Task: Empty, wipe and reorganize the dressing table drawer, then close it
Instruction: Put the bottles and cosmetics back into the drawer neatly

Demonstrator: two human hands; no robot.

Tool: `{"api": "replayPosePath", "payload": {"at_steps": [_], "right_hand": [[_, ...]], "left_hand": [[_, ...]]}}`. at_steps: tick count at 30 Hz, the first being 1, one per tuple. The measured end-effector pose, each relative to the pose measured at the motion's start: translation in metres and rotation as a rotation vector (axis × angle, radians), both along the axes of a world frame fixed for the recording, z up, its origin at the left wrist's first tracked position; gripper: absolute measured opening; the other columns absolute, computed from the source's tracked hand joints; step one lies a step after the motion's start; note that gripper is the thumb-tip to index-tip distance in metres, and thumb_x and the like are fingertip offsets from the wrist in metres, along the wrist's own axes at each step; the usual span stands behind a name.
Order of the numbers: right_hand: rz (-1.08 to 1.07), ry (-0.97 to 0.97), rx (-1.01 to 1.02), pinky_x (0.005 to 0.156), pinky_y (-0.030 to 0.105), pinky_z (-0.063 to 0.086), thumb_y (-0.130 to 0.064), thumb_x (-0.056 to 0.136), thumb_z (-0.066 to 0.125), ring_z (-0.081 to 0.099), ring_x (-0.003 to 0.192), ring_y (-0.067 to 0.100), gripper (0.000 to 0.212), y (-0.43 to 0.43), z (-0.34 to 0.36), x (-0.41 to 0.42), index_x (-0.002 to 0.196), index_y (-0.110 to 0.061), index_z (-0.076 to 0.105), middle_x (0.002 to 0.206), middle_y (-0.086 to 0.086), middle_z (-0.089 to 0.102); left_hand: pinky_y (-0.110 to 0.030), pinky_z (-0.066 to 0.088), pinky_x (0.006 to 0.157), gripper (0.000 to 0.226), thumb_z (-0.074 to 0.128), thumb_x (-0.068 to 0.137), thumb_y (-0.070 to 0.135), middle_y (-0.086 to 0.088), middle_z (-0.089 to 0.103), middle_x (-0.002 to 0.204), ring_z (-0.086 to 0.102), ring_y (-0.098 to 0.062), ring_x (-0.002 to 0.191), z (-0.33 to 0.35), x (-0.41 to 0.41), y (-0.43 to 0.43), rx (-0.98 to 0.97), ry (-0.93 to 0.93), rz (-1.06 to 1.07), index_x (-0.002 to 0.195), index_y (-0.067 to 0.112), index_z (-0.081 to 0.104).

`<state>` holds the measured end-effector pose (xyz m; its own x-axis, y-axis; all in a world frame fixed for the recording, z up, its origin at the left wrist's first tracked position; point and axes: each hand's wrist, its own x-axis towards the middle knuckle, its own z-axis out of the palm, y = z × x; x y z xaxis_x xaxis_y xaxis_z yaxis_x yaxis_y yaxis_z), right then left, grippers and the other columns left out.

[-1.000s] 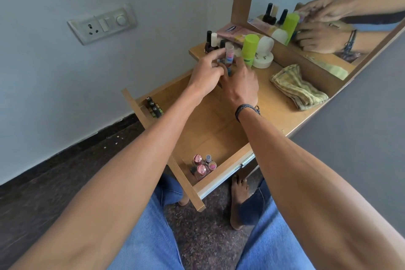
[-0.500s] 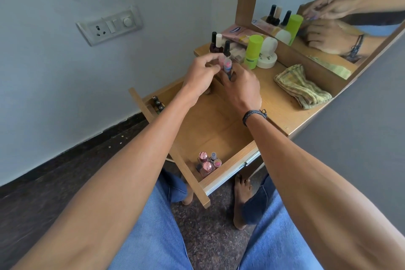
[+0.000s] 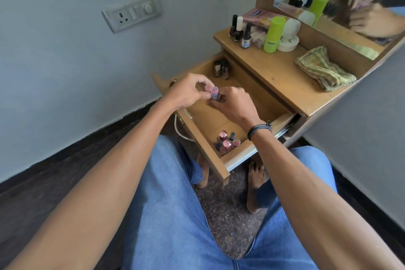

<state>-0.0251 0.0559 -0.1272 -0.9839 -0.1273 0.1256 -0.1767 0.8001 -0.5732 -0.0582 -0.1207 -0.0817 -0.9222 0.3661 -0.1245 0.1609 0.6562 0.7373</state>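
Down they come: a second ago both your hands were up at the table top [image 3: 274, 72] by the row of cosmetics, and now they hover over the middle of the open drawer [image 3: 197, 136] with their catch.

Your left hand [image 3: 188, 92] pinches the caps of the small bottles [image 3: 214, 92] between thumb and curled fingers. Your right hand [image 3: 236, 105] cups round their lower ends from the other side. At least two bottles show there, with a pale cap and a pink-and-blue one. Two hands on such a small bundle looks like a way to carry several at once without one slipping free.

Look at the sorting taking shape. Pink-capped bottles [image 3: 226, 142] stand packed into the drawer's near corner, and a dark group [image 3: 221, 69] stands at its far end. The middle of the drawer floor lies bare between them, so each kind seems to be getting its own corner.

Still up at the table top's back left corner stand the tall polish bottles [image 3: 237, 28], the green tube [image 3: 274, 35] and the white roll [image 3: 289, 37]. The folded cloth [image 3: 324, 70] lies near its right edge, so the wiping looks done.

You're well into restocking, I'd say. Set these down upright and close together, or they may topple when the drawer shuts.
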Motion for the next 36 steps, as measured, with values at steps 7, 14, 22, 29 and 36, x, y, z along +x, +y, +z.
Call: {"api": "replayPosePath", "payload": {"at_steps": [7, 14, 22, 29, 36], "right_hand": [[0.133, -0.237, 0.003, 0.053, 0.026, 0.035, -0.046, 0.082, 0.081, 0.056, 0.059, 0.014, 0.026, -0.004, -0.024, -0.001, 0.073, -0.031, 0.062, 0.067, -0.007, 0.061], [0.221, -0.29, 0.043, 0.061, 0.028, 0.04, -0.038, 0.082, 0.082, 0.059, 0.069, 0.016, 0.014, -0.006, -0.04, -0.007, 0.087, -0.027, 0.074, 0.073, -0.009, 0.062], [0.269, -0.239, 0.098, 0.072, 0.027, 0.041, -0.025, 0.086, 0.079, 0.058, 0.082, 0.016, 0.019, -0.007, -0.047, -0.009, 0.105, -0.02, 0.077, 0.095, -0.002, 0.068], [0.274, -0.256, 0.114, 0.073, 0.027, 0.041, -0.027, 0.091, 0.075, 0.058, 0.085, 0.015, 0.022, -0.004, -0.047, -0.007, 0.111, -0.019, 0.075, 0.103, 0.0, 0.069], [0.348, -0.284, 0.209, 0.085, 0.04, 0.05, -0.031, 0.097, 0.066, 0.061, 0.096, 0.026, 0.019, -0.006, -0.041, -0.006, 0.112, -0.028, 0.076, 0.108, 0.003, 0.066]], "left_hand": [[-0.035, 0.056, 0.071, 0.023, 0.081, 0.081, 0.021, 0.017, 0.065, 0.092, 0.066, -0.011, 0.075, -0.028, 0.007, -0.009, -0.268, 0.058, -0.106, 0.093, 0.038, 0.071], [-0.024, 0.048, 0.045, 0.021, 0.084, 0.078, 0.027, 0.009, 0.071, 0.075, 0.069, -0.009, 0.059, -0.041, -0.001, -0.01, -0.419, 0.076, -0.087, 0.078, 0.036, 0.065], [-0.019, 0.038, 0.054, 0.028, 0.087, 0.075, 0.022, 0.017, 0.062, 0.078, 0.057, 0.005, 0.065, -0.035, -0.001, -0.012, -0.505, 0.045, -0.132, 0.096, 0.029, 0.07], [-0.024, 0.044, 0.061, 0.037, 0.088, 0.073, 0.013, 0.016, 0.065, 0.085, 0.06, 0.004, 0.076, -0.03, 0.002, -0.011, -0.515, -0.008, -0.171, 0.099, 0.034, 0.071], [-0.032, 0.051, 0.073, 0.033, 0.065, 0.088, 0.007, 0.005, 0.066, 0.106, 0.065, -0.015, 0.096, -0.024, 0.002, -0.02, -0.509, 0.028, -0.19, 0.103, 0.034, 0.074]]}}
